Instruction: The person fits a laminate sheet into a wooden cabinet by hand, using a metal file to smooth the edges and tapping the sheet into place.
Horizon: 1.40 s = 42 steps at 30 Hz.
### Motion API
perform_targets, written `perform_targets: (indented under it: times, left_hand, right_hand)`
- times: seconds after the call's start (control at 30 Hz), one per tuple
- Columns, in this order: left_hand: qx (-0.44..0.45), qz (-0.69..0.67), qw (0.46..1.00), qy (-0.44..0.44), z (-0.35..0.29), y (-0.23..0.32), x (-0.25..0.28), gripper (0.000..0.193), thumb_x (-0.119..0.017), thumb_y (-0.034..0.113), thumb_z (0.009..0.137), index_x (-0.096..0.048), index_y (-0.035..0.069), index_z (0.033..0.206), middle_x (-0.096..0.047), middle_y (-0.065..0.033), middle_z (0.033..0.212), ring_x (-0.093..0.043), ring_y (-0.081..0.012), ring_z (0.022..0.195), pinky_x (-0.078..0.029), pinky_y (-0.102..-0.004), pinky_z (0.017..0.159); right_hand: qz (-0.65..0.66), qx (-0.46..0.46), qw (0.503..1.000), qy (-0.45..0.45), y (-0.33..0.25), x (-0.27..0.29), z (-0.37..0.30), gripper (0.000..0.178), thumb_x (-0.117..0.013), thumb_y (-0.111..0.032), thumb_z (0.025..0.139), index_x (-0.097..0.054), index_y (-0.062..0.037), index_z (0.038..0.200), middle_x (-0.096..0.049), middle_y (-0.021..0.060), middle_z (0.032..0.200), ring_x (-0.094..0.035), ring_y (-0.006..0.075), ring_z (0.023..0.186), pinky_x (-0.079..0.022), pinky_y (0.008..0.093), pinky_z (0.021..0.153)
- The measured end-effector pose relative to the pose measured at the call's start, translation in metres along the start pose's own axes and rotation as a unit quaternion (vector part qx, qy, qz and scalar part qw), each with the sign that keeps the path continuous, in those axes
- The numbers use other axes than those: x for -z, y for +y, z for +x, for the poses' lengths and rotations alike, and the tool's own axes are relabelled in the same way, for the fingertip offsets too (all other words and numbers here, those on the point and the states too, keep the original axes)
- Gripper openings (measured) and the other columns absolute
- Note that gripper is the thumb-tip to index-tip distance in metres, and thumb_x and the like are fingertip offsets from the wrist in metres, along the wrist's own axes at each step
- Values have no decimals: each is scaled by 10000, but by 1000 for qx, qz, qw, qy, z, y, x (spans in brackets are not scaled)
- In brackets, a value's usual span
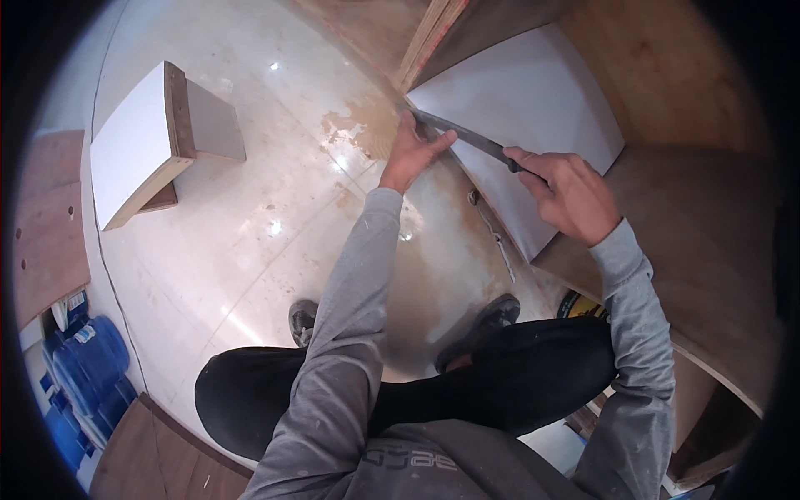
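A long, flat dark bar with a black handle, which looks like a file [477, 140], lies slantwise over the near edge of a white panel [533, 92] inside a wooden cabinet. My right hand [575, 193] is closed round its handle. At the far end, my left hand [408, 157] grips the tip, thumb on the near side and fingers partly hidden beyond it. The white panel's front edge runs just under the file, next to an upright plywood edge [429, 46].
On the pale tiled floor [275, 150] at left stands a white-faced wooden piece [133, 150]. Blue plastic containers [87, 358] sit at lower left beside brown boards [54, 225]. Brown cabinet panels [692, 225] close in on the right. Dust and wet-looking patches mark the floor.
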<state>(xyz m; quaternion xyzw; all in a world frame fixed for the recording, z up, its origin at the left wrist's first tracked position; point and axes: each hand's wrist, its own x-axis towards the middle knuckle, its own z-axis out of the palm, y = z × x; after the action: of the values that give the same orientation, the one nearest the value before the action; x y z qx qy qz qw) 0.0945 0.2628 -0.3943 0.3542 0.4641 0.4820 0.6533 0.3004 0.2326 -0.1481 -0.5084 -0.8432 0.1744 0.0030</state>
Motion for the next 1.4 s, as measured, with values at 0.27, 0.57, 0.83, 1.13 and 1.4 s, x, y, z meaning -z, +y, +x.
perform_targets:
  times: [0.27,0.57,0.83,1.13,1.4]
  left_hand:
    - [-45,25,996,76,21,-20,21,1326,-995,383,854,-144,-179,1703,-373,-355,1724,-381,-395,1634,-346,-417,1325]
    - [-87,31,992,82,12,-21,0,1346,-981,426,865,-126,-198,1697,-286,-357,1773,-263,-378,1687,-214,-406,1379]
    - [10,84,989,123,3,-3,28,840,-838,494,1000,-594,-135,1501,-709,-245,1347,-659,-290,1211,-509,-356,1062]
    - [-1,39,986,165,28,-6,9,729,-537,413,1191,-336,-99,1669,-486,-222,1580,-480,-312,1429,-417,-428,1202]
    - [-41,37,985,162,11,-26,-51,802,-503,278,1192,-104,-179,1715,-386,-334,1726,-413,-369,1581,-289,-389,1313]
  right_hand:
    - [20,12,1000,10,1,-1,13,364,-706,-113,986,-803,-115,1337,-802,210,1101,-754,435,975,-601,491,899]
    - [36,-33,999,-4,-15,18,2,360,-712,-77,979,-789,-57,1330,-793,224,1139,-747,452,997,-596,468,895]
    - [3,-50,999,-14,-17,11,-15,387,-732,-104,986,-796,-154,1364,-803,168,1068,-737,433,931,-587,482,863]
    - [-26,-168,974,-152,-75,71,-148,712,-798,-21,775,-762,-220,1457,-611,66,786,-659,274,635,-511,423,548]
    - [25,-167,957,-234,-66,50,-219,851,-815,-110,673,-724,-207,1513,-541,-3,797,-588,169,588,-478,351,526]
